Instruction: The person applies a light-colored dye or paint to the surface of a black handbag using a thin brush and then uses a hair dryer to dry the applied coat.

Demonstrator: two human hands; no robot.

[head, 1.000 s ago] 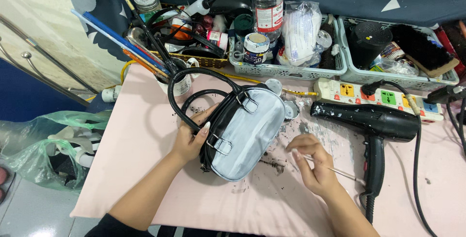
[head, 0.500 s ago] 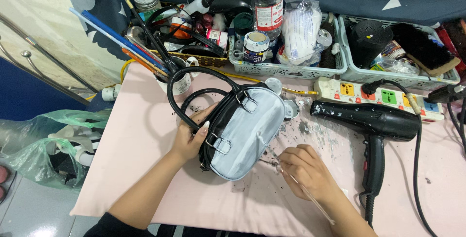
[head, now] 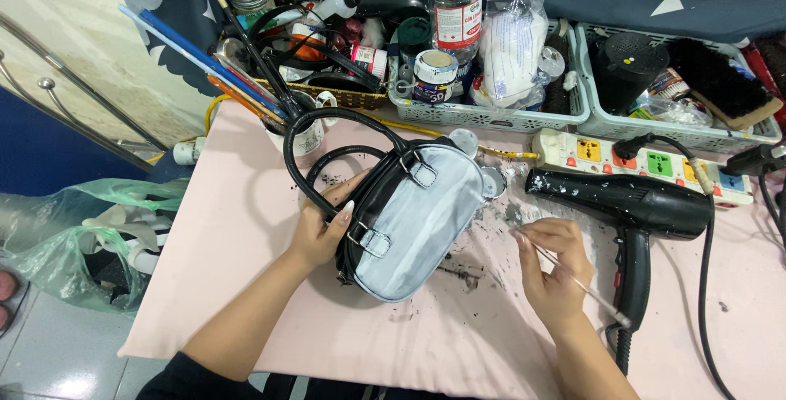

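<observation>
On the pink desk, centre: small handbag, black sides and handles, front panel painted pale blue-white, lying tilted with the handles toward the far left.

Left hand: on the bag's left edge, just beside the lower buckle strap, fingers curled against the black side, thumb up near the handle base. Grip closed on the handbag, pinning it to the desk.

Right hand: right of the bag, not touching it. Fingers pinched together on a thin brush; the handle runs down-right past the wrist, tip points up-left toward the paint-speckled patch of desk. Bristle end too small to make out.

Dark paint flecks are scattered on the desk between the bag and the right hand.

Black hair dryer lies just beyond the right hand, nozzle pointing left, handle toward the near edge, speckled with pale paint. Its cord trails off right.

White power strip sits behind the dryer, one black plug in it.

Back row: wicker basket full of brushes and bottles on the left, two pale plastic baskets to its right, with a clear water bottle, a tape roll and a bagged white bundle; a black scrub brush is in the far right one.

Off the desk at left: green plastic bag on the floor.
</observation>
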